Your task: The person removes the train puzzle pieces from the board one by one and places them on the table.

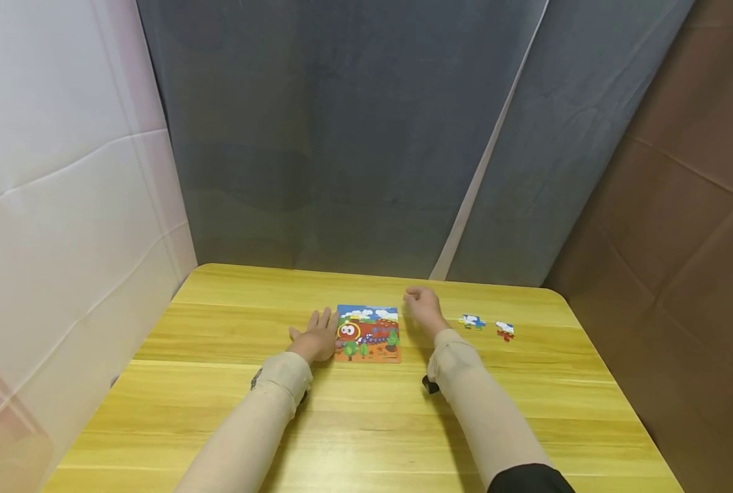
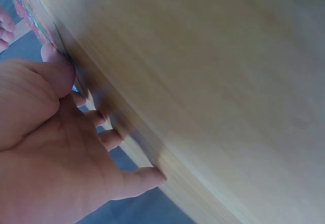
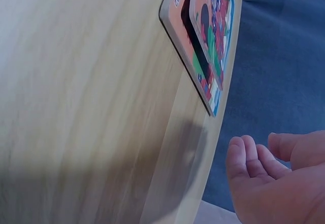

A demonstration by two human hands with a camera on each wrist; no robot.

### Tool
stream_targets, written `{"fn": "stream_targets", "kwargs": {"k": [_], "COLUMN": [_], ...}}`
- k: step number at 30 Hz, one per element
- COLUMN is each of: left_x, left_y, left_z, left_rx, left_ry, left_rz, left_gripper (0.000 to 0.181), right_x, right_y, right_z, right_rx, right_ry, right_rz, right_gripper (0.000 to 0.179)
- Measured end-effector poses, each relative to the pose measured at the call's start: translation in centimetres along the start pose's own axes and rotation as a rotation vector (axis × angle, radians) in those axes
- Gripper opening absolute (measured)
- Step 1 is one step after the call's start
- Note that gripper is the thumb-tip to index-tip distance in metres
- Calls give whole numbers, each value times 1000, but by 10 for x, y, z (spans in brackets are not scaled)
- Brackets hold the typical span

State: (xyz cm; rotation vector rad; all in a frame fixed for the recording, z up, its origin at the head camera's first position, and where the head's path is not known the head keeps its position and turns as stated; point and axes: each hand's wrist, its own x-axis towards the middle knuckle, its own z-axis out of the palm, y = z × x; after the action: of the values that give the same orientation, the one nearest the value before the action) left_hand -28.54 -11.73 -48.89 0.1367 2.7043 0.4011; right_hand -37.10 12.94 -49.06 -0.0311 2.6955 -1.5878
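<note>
A jigsaw puzzle (image 1: 373,334) with a red cartoon train lies on the wooden table. My left hand (image 1: 317,337) rests along its left edge, fingers spread, and the thumb meets the board's side in the left wrist view. Seen from the right wrist, a joined picture section (image 3: 209,28) sits tilted above the backing tray (image 3: 175,13), leaving a dark gap along one side. To the right of the puzzle hovers my right hand (image 1: 424,309), its fingers loosely bent and nothing between them; the thumb stands apart from the fingertips.
Two loose puzzle pieces lie further right: a blue and white piece (image 1: 473,322) and a white and red piece (image 1: 505,330). A grey curtain (image 1: 342,137) hangs behind the table (image 1: 366,424), with a pale cloth at left and a brown one at right.
</note>
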Motion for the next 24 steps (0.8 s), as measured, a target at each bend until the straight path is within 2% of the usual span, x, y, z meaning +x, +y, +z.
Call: {"fn": "stream_targets", "kwargs": {"k": [6, 13, 24], "left_x": [-2, -1, -1], "left_y": [1, -3, -9], "left_z": [-1, 3, -3], "left_rx": [4, -17, -17], "left_ry": [4, 16, 24], "left_rz": [10, 11, 0], "left_gripper": [69, 68, 69], "right_x": [-4, -6, -6], "right_y": [-4, -8, -24], "right_z": [4, 13, 29], "right_rx": [8, 41, 68], "right_ry": [-10, -72, -125], "right_rz": [7, 9, 0], "right_gripper": [34, 36, 35]}}
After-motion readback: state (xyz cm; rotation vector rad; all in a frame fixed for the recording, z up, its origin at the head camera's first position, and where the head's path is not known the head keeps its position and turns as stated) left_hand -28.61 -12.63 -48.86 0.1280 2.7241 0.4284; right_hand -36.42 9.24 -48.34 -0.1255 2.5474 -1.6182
